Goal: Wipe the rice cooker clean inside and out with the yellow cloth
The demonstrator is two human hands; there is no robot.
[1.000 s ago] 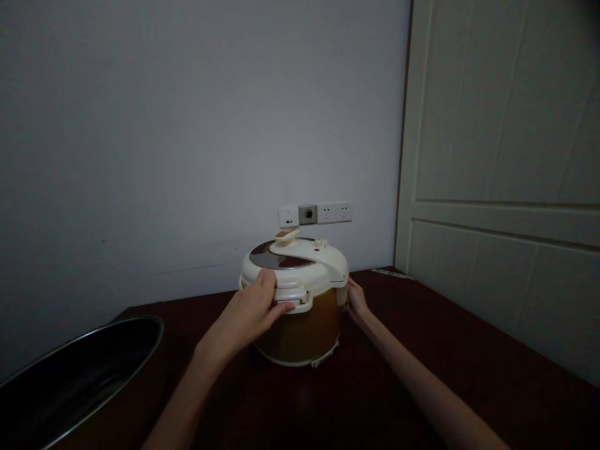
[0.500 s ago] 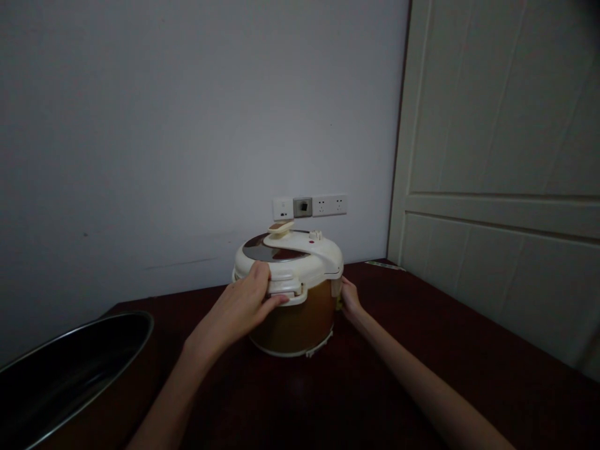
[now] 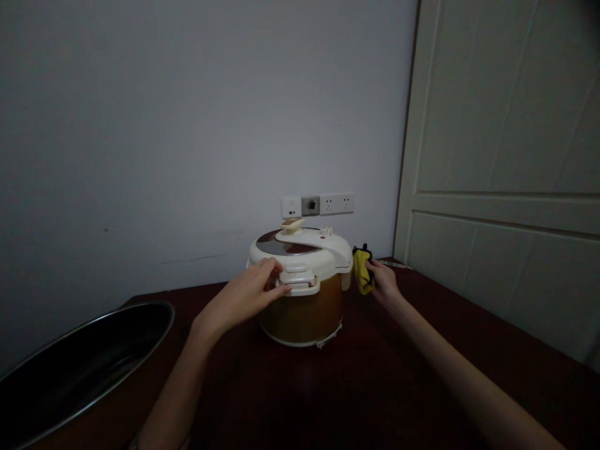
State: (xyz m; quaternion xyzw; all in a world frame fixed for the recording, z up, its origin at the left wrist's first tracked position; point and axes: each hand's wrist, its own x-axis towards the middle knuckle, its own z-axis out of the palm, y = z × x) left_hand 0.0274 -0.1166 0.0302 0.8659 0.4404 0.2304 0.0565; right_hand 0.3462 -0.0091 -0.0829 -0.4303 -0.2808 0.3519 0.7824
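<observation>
An electric pressure cooker [image 3: 302, 309] with a golden-brown body and a white lid [image 3: 335, 245] stands upright on the dark red table. My left hand [image 3: 255, 284] grips the cooker's white side handle [image 3: 300, 284], its fingers bent over the top and its thumb along the lower edge. To the right of the cooker, apart from it, my right hand [image 3: 383, 278] is closed on a yellow cloth [image 3: 362, 272] with black edging. The cloth hangs bunched above the table. The cooker's far side is hidden.
A large dark pan [image 3: 89, 350] with a shiny rim is at the left front. Wall sockets [image 3: 336, 204] sit behind the cooker. A white panelled door [image 3: 497, 212] borders the right side. A thin strip [image 3: 396, 265] lies near the back corner of the table [image 3: 300, 400].
My right hand has drawn away from the cooker's right side and up, bringing the yellow cloth into full view. My left hand stays at the handle. The whole view has shifted slightly.
</observation>
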